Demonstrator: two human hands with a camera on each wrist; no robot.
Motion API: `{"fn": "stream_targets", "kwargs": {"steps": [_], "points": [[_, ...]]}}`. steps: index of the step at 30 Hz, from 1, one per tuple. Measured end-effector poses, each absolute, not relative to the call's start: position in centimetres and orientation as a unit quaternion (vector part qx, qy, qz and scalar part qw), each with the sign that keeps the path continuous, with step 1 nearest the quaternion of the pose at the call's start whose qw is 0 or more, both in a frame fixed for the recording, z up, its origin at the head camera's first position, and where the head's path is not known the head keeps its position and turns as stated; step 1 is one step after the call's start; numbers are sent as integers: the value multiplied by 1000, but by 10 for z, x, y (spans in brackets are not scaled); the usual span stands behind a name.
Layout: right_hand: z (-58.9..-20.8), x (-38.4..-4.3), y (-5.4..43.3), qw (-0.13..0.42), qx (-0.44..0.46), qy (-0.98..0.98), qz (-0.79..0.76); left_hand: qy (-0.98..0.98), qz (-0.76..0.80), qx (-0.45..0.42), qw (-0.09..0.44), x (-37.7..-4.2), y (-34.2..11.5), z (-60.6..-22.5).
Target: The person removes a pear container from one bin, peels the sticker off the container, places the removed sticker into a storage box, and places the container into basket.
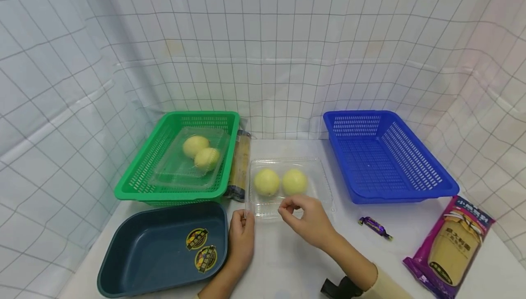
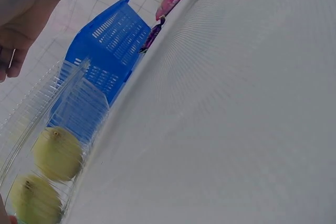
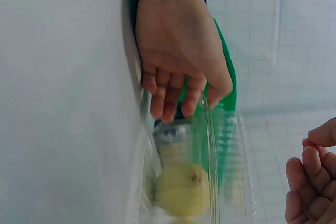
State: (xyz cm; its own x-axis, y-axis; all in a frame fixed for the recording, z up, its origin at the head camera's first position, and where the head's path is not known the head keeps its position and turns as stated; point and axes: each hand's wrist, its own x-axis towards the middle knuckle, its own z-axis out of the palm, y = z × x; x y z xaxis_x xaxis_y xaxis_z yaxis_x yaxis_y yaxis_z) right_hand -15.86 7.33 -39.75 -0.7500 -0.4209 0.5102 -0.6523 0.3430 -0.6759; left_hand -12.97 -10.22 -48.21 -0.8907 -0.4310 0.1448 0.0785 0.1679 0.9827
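Observation:
A clear plastic box (image 1: 320, 189) lies on the white table with two pale yellow-green round fruits (image 1: 266, 182) inside. Its lid appears to be down over them. My left hand (image 1: 241, 239) holds the box's near left corner, with the thumb on one side of the edge and fingers on the other, as the right wrist view shows. Over the box's front edge hovers my right hand (image 1: 308, 219), its fingers loosely bent and nothing visible between them. In the left wrist view the same fruits (image 2: 58, 153) show through the ribbed plastic.
A green basket (image 1: 135, 189) at the left holds another clear box with two similar fruits. In front of it sits a dark blue tray (image 1: 152, 253). Further right are a blue basket (image 1: 390, 194), a purple-wrapped candy (image 1: 376, 228) and a purple food packet (image 1: 452, 244). A long brownish pack (image 1: 239, 166) leans by the green basket.

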Motion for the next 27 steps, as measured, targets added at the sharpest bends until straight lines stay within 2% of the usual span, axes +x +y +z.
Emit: {"fn": "stream_targets", "kwargs": {"steps": [9,23,27], "points": [[-403,-156,116,177,279,-829,452,-734,-636,126,203,-130,-101,-480],[-422,-160,160,167,115,-856,476,-725,-647,118,202,-129,-102,-480],[-431,-166,165,144,60,-867,473,-727,-645,119,201,-129,-103,-481]]}}
